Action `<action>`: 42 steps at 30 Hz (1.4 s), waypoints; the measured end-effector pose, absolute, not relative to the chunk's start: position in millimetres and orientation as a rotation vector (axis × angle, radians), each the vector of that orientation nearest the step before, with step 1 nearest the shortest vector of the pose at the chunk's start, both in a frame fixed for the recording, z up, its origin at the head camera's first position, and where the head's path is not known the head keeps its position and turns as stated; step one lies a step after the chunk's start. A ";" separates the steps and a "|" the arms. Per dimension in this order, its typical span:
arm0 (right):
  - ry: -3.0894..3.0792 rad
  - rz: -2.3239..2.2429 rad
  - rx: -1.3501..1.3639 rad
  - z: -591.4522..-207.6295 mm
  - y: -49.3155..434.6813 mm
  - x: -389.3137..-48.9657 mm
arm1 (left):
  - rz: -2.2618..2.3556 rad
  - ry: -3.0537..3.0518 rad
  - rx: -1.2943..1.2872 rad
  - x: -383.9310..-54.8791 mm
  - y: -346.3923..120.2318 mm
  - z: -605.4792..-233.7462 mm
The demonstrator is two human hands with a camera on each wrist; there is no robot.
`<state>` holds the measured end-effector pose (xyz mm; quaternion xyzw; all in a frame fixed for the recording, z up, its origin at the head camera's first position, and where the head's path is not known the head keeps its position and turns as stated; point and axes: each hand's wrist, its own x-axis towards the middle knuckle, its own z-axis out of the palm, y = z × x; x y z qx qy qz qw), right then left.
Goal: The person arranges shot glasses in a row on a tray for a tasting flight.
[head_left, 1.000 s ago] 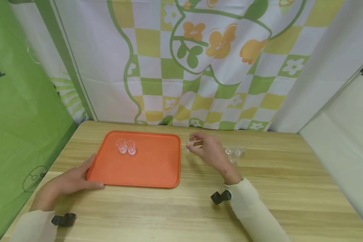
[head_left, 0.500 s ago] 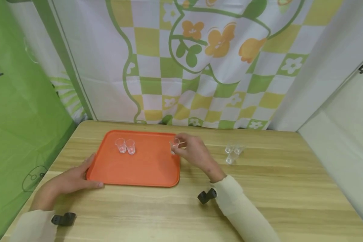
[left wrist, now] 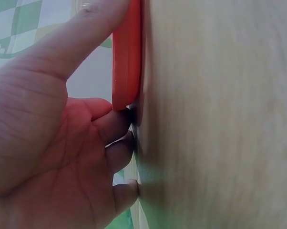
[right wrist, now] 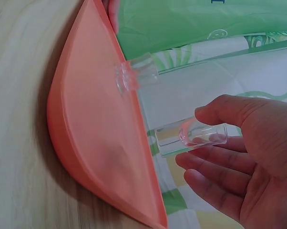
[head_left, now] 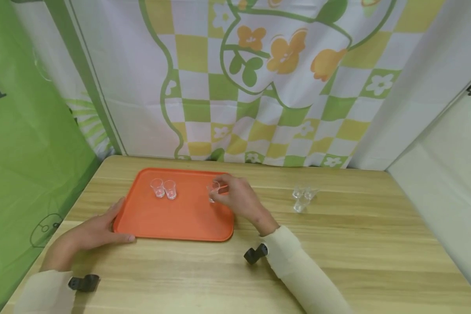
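A clear shot glass (right wrist: 169, 139) is pinched between the thumb and fingers of my right hand (head_left: 238, 198), above the right part of the orange tray (head_left: 172, 222). In the right wrist view its base points towards the tray. Two more shot glasses, a left one (head_left: 157, 188) and a right one (head_left: 170, 190), stand side by side on the tray's back left. My left hand (head_left: 96, 231) rests at the tray's front left corner, thumb along the front edge and fingers along the left side. Its lower fingertips (left wrist: 129, 188) meet the table in the left wrist view.
On the right of the wooden table (head_left: 357, 244) three clear shot glasses (head_left: 300, 204) stand close together. A patterned curtain (head_left: 259, 109) hangs behind the table's back edge, and a green sheet (head_left: 31, 131) hangs along the left.
My right hand has carried the shot glass leftwards from the table beside the tray to over the tray's right part. My left hand stays at the corner.
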<state>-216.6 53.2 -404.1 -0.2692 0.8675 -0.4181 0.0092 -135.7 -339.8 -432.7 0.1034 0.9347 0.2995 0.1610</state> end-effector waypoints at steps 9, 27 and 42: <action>2.706 -1.282 -0.896 -404.6 35.5 -218.2 | 0.837 2.682 0.308 -135.7 -339.8 -431.3; 2.685 -1.195 -0.839 -405.1 6.1 -226.5 | 0.863 2.664 0.299 -136.8 -338.4 -430.5; 2.626 -1.174 -0.823 -407.7 -11.4 -232.6 | 0.872 2.671 0.310 -134.9 -338.4 -431.1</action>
